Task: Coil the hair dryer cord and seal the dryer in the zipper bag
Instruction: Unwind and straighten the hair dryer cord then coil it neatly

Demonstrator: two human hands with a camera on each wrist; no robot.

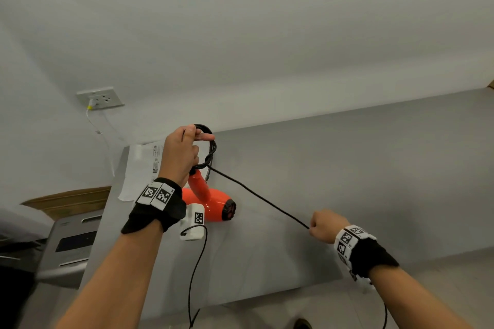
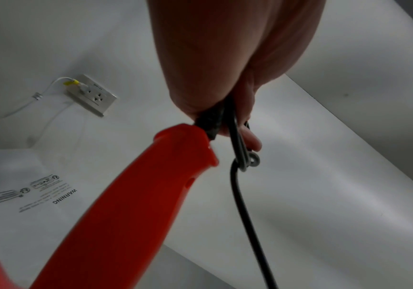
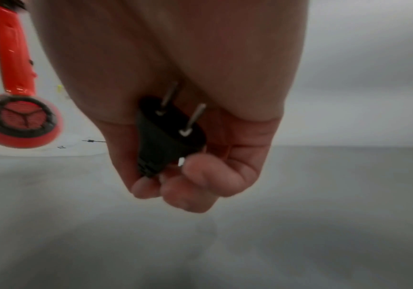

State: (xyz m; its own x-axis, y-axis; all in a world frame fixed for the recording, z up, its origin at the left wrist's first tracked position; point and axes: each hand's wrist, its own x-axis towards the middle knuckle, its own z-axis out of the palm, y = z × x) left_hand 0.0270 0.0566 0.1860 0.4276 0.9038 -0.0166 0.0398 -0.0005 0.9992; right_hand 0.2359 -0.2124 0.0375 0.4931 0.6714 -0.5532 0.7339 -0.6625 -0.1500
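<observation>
An orange hair dryer (image 1: 211,201) hangs nozzle-down above the grey table (image 1: 347,168); its handle (image 2: 131,211) and its round grille (image 3: 19,119) also show. My left hand (image 1: 184,152) grips several black loops of coiled cord (image 1: 211,145) at the handle's top, where the cord (image 2: 240,195) leaves the dryer. One straight stretch of cord (image 1: 262,197) runs to my right hand (image 1: 324,224), which is curled round the black two-pin plug (image 3: 165,133). The clear zipper bag (image 1: 141,165), printed with a warning, lies flat behind the dryer.
A wall socket (image 1: 100,97) with a white cable plugged in sits at the back left. A grey appliance (image 1: 69,243) and a cardboard box (image 1: 69,200) stand left of the table. Thin black wrist-camera cables (image 1: 196,275) dangle below my arms.
</observation>
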